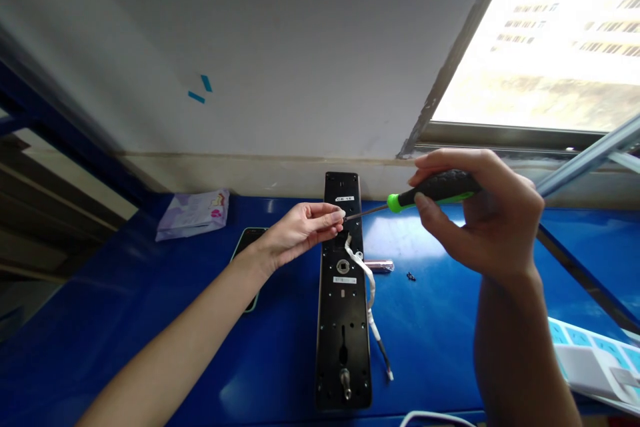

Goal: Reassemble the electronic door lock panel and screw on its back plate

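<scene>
A long black lock panel lies lengthwise on the blue table, with a square-holed ring, small labels and a metal post near its front end. My right hand is closed round the black and green handle of a screwdriver, whose shaft points left. Over the upper part of the panel, my left hand pinches thumb and fingers together at the screwdriver's tip; what sits between them is too small to make out. A white wrapped cable comes out of the panel and trails down its right side to a plug.
Several small dark screws lie right of the panel, near a pinkish cylindrical item. A phone is partly under my left wrist. A purple-white packet rests at the back left. A white power strip is at the right edge.
</scene>
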Available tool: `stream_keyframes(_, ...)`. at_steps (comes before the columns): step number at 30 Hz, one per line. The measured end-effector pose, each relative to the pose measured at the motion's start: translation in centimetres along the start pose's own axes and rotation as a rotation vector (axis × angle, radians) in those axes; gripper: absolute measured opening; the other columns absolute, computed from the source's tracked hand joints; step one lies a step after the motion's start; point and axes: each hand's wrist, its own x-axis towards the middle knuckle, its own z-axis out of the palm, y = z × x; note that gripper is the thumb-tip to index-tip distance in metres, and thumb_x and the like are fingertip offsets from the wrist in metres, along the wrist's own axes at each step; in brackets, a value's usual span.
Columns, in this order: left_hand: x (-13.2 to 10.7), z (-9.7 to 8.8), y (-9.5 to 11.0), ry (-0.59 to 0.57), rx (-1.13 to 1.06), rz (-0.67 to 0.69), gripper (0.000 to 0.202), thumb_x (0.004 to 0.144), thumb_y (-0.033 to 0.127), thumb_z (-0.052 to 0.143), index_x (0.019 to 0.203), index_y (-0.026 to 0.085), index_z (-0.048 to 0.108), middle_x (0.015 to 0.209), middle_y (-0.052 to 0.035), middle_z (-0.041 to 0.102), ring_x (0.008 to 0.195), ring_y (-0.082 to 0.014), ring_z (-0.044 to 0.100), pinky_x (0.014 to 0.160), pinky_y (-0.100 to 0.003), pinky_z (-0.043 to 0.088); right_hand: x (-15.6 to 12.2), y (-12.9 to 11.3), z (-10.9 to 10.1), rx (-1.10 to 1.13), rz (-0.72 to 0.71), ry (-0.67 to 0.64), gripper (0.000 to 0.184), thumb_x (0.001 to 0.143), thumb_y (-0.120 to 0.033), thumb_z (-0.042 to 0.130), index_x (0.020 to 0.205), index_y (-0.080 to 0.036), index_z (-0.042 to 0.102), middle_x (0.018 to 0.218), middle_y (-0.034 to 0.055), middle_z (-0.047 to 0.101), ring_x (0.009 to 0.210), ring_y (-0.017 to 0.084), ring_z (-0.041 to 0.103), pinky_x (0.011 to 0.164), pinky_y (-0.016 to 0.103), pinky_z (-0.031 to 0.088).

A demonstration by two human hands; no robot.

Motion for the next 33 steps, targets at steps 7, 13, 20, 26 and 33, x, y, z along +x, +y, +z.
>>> stream_keyframes(7, -0.9, 0.1, 0.0, 0.077, 0.208, 0.272, 0.032, 0.075, 0.038, 0.095, 0.096, 0.017, 0.083, 0.091, -0.0034, 0.081, 0.081, -0.011, 0.075, 0.078, -0.019, 0.062, 0.0, 0.0, -0.1, 0.006, 0.012, 0.022, 0.041, 0.078, -0.007, 0.072, 0.115, -0.024, 0.074, 0.092, 0.0004, 0.076, 0.078, 0.017, 0.073, 0.07, 0.032, 0.062)
stream_keyframes(13, -2.3, 0.5, -0.2, 0.055, 0.414, 0.388, 0.041, 0.079, 0.034, 0.092, 0.117, 0.021, 0.081, 0.115, -0.0079, 0.083, 0.106, -0.0234, 0.079, 0.102, -0.035, 0.062, 0.0, 0.1, -0.1, 0.038, 0.021, 0.041, 0.043, 0.078, -0.008, 0.074, 0.117, -0.027, 0.074, 0.093, 0.0006, 0.076, 0.079, 0.019, 0.073, 0.07, 0.035, 0.063)
stream_keyframes(20, -2.2, 0.9, -0.9, 0.138, 0.471, 0.421, 0.034, 0.076, 0.038, 0.092, 0.102, 0.016, 0.085, 0.095, -0.0086, 0.085, 0.091, -0.0265, 0.082, 0.091, -0.037, 0.067, 0.1, -0.1, 0.0, 0.043, 0.001, 0.052, 0.041, 0.077, -0.011, 0.075, 0.114, -0.028, 0.075, 0.092, 0.0003, 0.076, 0.079, 0.02, 0.074, 0.068, 0.037, 0.064)
stream_keyframes(26, -3.1, 0.5, -1.6, 0.243, 0.639, 0.543, 0.033, 0.078, 0.037, 0.091, 0.106, 0.021, 0.085, 0.094, -0.0058, 0.085, 0.087, -0.0254, 0.082, 0.088, -0.037, 0.066, 0.1, -0.6, -0.2, 0.025, 0.033, 0.057, 0.037, 0.08, -0.015, 0.075, 0.114, -0.03, 0.074, 0.092, 0.0019, 0.076, 0.08, 0.023, 0.074, 0.067, 0.041, 0.064)
stream_keyframes(33, -3.7, 0.5, -1.7, 0.267, 0.881, 0.707, 0.02, 0.084, 0.031, 0.086, 0.103, 0.023, 0.086, 0.098, -0.0045, 0.085, 0.088, -0.0246, 0.081, 0.089, -0.034, 0.064, -0.1, -0.6, 0.4, 0.058, 0.012, 0.0, 0.038, 0.08, -0.013, 0.074, 0.114, -0.029, 0.074, 0.092, 0.0013, 0.076, 0.08, 0.021, 0.074, 0.067, 0.039, 0.065)
